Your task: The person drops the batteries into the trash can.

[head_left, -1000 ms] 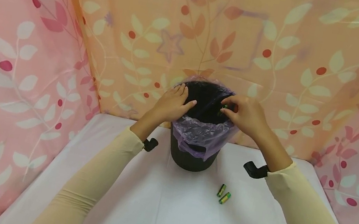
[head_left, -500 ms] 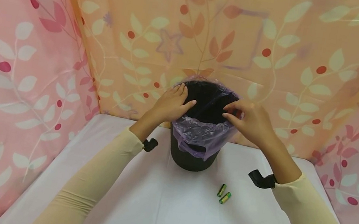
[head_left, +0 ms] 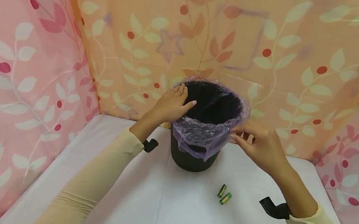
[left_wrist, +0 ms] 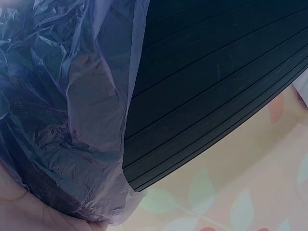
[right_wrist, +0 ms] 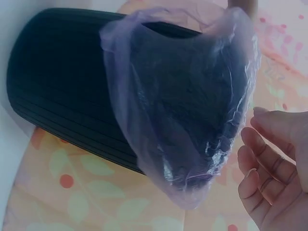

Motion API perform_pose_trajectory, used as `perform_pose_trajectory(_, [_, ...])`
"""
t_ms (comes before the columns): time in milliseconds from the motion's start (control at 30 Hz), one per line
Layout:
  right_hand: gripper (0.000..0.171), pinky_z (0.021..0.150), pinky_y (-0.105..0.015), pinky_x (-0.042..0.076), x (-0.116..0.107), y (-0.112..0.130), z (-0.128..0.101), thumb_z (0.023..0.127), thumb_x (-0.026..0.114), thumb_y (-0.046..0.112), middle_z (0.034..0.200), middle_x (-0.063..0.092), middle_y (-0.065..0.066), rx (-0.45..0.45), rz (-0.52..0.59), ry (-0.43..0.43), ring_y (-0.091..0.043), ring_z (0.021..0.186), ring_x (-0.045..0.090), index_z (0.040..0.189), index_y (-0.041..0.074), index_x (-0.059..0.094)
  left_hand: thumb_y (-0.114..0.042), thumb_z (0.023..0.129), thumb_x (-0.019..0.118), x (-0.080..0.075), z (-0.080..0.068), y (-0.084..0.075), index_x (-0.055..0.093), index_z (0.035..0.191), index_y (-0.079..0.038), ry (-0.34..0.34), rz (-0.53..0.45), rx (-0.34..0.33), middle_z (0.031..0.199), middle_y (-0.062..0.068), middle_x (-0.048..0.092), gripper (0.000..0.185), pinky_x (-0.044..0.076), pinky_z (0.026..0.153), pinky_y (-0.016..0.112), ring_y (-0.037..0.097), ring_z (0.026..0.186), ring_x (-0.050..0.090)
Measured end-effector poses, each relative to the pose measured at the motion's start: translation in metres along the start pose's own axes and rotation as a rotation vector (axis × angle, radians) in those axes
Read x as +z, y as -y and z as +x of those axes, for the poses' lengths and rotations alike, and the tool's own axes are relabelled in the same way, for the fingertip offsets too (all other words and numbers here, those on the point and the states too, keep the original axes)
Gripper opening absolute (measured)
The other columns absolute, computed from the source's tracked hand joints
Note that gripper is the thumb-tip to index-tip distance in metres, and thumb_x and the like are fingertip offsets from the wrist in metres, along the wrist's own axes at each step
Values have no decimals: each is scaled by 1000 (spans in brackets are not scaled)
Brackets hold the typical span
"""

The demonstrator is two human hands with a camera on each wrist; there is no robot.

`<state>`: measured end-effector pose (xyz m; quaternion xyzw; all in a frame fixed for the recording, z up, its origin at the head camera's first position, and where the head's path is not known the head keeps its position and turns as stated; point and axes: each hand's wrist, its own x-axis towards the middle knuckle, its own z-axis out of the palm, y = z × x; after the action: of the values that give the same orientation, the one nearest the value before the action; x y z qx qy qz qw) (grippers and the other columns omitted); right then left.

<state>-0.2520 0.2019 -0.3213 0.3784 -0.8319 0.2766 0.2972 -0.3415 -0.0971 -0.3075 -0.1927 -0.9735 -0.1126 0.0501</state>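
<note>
A small black bin (head_left: 199, 131) stands at the back of the white bench (head_left: 161, 213), lined with a thin purple bag (head_left: 202, 134) whose edge is folded out over the rim. The left hand (head_left: 170, 104) rests on the left side of the bin's rim, fingers laid fairly straight over the bag's edge and thumb pointing across the opening; it seems to steady the bin rather than grip it. The right hand (head_left: 262, 144) hovers just beside the right side of the bin, below the rim, fingers loosely extended and slightly apart. The right wrist view shows the palm bare, so it holds nothing and touches nothing.

Two green batteries (head_left: 223, 194) lie side by side on the bench in front of the bin, a little to its right, nearest the right hand and apart from it.

The work looks to be part way through, if it is the dropping of batteries into the bin: the bin is lined and held ready, two batteries are not yet in, and the bin's inside is too dark to show what it already holds.
</note>
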Motion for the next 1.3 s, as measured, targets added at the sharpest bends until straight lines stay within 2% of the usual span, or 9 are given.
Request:
perform_pose_trajectory(200, [24, 53, -19, 43, 0, 6, -23, 76, 86, 1, 76, 66, 15, -38, 34, -25, -1, 69, 55, 91, 18, 80, -55, 108, 27, 0, 0, 0, 17, 160, 3, 5, -8, 1, 168, 18, 10, 79, 0, 126, 41, 31, 156, 7])
perform_pose_trajectory(367, [27, 54, -18, 44, 3, 13, -42, 75, 86, -1, 82, 68, 15, -13, 84, -32, -1, 71, 55, 93, 18, 79, -55, 107, 28, 0, 0, -1, 18, 160, 3, -3, -15, 2, 168, 18, 10, 78, 0, 126, 41, 31, 156, 8])
perform_pose_trajectory(600, [25, 56, -18, 46, 15, 16, -70, 80, 84, 1, 83, 67, 17, 87, 136, 28, 1, 72, 55, 95, 21, 78, -54, 107, 28, 0, 1, -1, 19, 160, 3, -13, -15, 5, 168, 18, 12, 78, 2, 126, 42, 32, 156, 9])
perform_pose_trajectory(1067, [33, 56, -16, 46, 50, 10, -128, 81, 84, 2, 87, 69, 15, 119, 240, 97, -2, 72, 58, 101, 26, 75, -55, 107, 27, 5, -2, 3, 17, 160, 4, 9, 7, 7, 168, 19, 10, 79, 3, 126, 44, 32, 156, 7])
perform_pose_trajectory(1300, [27, 53, -22, 49, 59, 3, -146, 84, 83, 8, 87, 70, 16, 166, 253, 169, 0, 73, 58, 102, 28, 75, -54, 108, 28, 1, -1, 1, 17, 160, 4, 0, -14, 14, 168, 19, 10, 79, 0, 126, 41, 32, 156, 7])
